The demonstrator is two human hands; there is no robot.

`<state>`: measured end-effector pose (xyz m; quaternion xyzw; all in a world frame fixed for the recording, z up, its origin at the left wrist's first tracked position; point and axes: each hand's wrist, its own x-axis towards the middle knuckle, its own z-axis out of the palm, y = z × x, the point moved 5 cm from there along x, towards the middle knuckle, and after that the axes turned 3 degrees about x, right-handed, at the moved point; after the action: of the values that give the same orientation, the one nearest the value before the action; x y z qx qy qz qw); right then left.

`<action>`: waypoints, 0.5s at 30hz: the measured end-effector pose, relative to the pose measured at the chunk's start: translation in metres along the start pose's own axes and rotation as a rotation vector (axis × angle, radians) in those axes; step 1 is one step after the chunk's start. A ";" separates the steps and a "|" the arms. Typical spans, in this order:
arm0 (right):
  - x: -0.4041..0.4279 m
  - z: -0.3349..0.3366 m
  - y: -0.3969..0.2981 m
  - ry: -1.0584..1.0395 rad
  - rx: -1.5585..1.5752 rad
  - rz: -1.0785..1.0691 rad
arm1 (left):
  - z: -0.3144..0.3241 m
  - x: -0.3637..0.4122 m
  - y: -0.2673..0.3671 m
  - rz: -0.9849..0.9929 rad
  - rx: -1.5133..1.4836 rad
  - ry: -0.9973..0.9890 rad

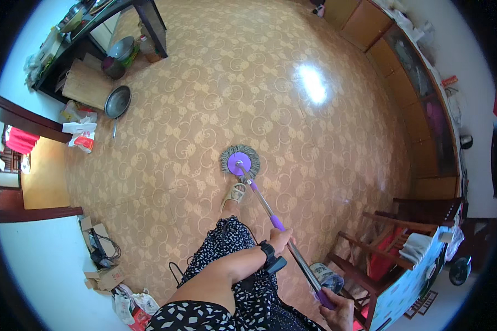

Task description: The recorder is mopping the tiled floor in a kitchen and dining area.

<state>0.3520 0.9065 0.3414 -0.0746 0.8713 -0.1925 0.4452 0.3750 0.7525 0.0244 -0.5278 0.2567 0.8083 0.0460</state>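
A spin mop point(239, 163) with a round purple disc and grey string head rests on the patterned floor, just beyond a slippered foot point(234, 194). Its metal and purple pole slants down to the lower right. My left hand point(280, 241), with a black device strapped at the wrist, grips the pole near its middle, below a purple collar. Around the purple grip at the pole's top end, my right hand point(336, 308) is closed.
Wooden chairs point(352, 269), a covered table point(410, 285) and a bin point(327, 276) stand at the lower right. A frying pan point(118, 101) and a board point(87, 85) lean at the upper left. Cardboard boxes point(107, 278) and bags lie lower left; cabinets point(397, 82) line the right wall.
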 end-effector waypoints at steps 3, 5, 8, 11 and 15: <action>0.026 0.007 -0.054 0.001 -0.072 -0.053 | -0.003 0.019 0.039 -0.052 -0.106 0.081; 0.048 0.007 -0.088 0.020 -0.218 -0.215 | -0.003 0.027 0.090 -0.071 0.112 -0.015; 0.094 0.010 -0.127 0.036 -0.179 -0.303 | -0.006 0.052 0.151 -0.018 -0.042 0.035; 0.136 0.008 -0.191 0.047 -0.143 -0.375 | -0.005 0.093 0.230 0.083 0.025 -0.037; 0.215 0.018 -0.310 -0.064 0.010 -0.139 | -0.035 0.161 0.337 0.162 -0.167 -0.157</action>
<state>0.2260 0.5536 0.2952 -0.1390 0.8484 -0.2247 0.4587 0.2174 0.4131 -0.0041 -0.4426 0.2258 0.8667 -0.0437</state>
